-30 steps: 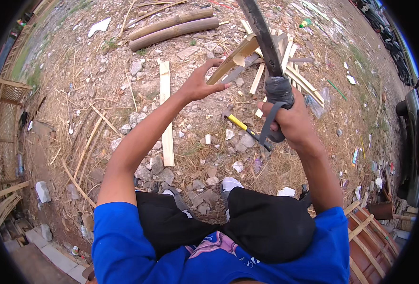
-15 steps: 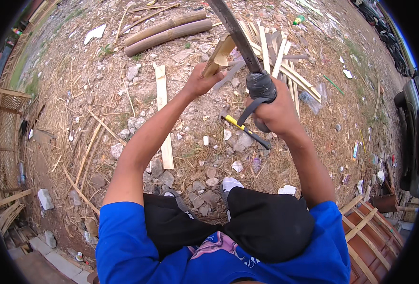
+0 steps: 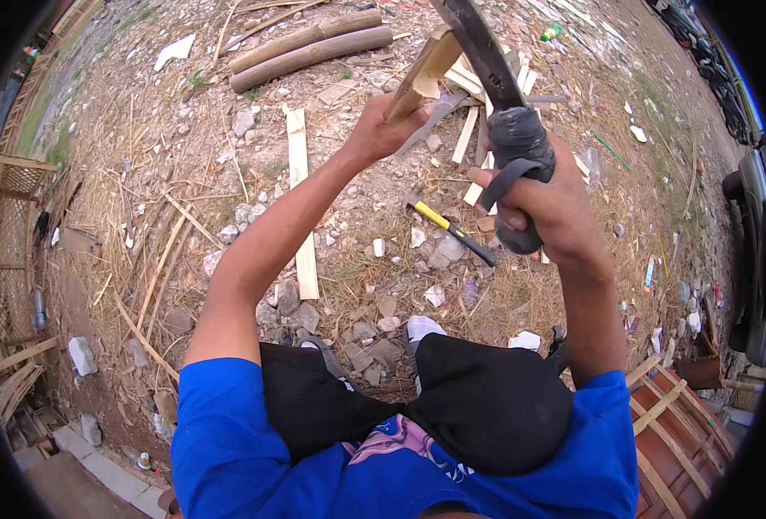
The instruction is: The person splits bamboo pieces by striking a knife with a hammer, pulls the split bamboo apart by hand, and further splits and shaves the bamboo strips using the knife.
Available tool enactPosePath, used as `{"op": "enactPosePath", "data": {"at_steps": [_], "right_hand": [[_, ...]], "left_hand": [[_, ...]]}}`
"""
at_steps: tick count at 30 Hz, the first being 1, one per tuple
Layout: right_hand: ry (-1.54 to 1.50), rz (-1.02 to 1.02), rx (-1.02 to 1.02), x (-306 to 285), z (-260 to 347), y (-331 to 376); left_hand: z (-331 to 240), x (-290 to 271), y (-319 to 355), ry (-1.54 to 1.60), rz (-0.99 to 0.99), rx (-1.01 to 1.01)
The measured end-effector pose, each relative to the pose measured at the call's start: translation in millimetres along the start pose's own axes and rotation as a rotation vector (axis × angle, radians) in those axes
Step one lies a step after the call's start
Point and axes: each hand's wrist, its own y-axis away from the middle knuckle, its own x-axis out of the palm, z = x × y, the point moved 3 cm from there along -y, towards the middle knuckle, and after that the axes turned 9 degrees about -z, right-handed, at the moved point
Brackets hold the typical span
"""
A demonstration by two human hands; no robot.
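Observation:
A split length of bamboo point(image 3: 433, 67) is in the grip of my left hand point(image 3: 381, 134), its hollow inner side partly showing as it points up and away. My right hand point(image 3: 556, 195) is closed round the taped black handle of a machete point(image 3: 487, 60), with a dark strap looped at the grip. The dark blade slants up and left, close beside the bamboo's far end; I cannot tell if they touch. Below and between my hands, a yellow-and-black hammer point(image 3: 443, 223) lies on the ground. A flat pale bamboo strip point(image 3: 300, 199) lies below my left forearm.
Two thick bamboo poles point(image 3: 314, 54) lie at the far left. Split bamboo strips point(image 3: 467, 137) are piled beyond my right hand. Stones point(image 3: 288, 298) and dry straw litter the ground around my feet. A lattice panel point(image 3: 11, 259) stands at the left edge, a vehicle point(image 3: 750, 251) at the right.
Both hands have shifted to the right, carrying the bamboo and the machete along. My right hand has turned a little, and its thumb now shows beside the strap.

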Motion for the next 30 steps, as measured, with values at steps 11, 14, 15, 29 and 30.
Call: {"op": "enactPosePath", "data": {"at_steps": [11,14,15,29,30], "right_hand": [[0.084,0.007,0.030,-1,-11,-26],[0.037,0.017,0.038,-1,-8,-26],[0.029,0.027,0.024,1,-7,-24],[0.373,-0.118,-0.432,11,-26,-10],[0.371,-0.123,-0.495,10,-27,-10]], "left_hand": [[35,-27,37,-0.310,0.289,-0.081],[30,-9,31,-0.211,0.227,-0.039],[27,-2,27,-0.137,0.189,-0.047],[36,16,32,0.181,0.134,-0.124],[34,17,32,0.199,0.115,-0.119]]}}
